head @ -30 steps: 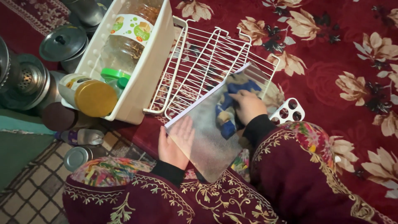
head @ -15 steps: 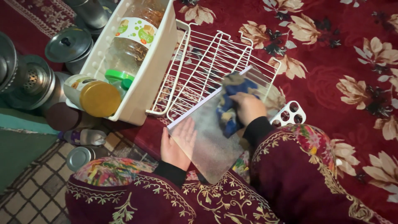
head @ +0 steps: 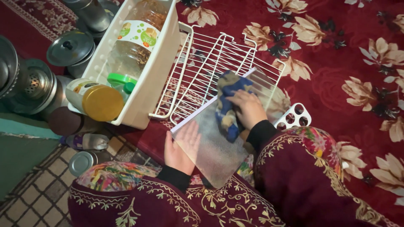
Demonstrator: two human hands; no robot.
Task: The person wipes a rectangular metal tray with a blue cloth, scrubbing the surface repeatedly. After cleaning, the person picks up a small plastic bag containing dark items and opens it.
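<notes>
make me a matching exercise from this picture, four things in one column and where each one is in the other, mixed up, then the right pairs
Things
1. cloth
2. clear panel
3. bottle
4. egg tray

Places
A. lying in the white bin
B. on the carpet, right of the right hand
C. pressed under the right hand
D. propped on the lap, left hand behind its edge

Pairs: 1-C, 2-D, 3-A, 4-B

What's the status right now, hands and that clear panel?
Left hand flat under clear panel, steadying. Right hand pressing blue cloth on panel. White wire rack lies just behind.
</notes>
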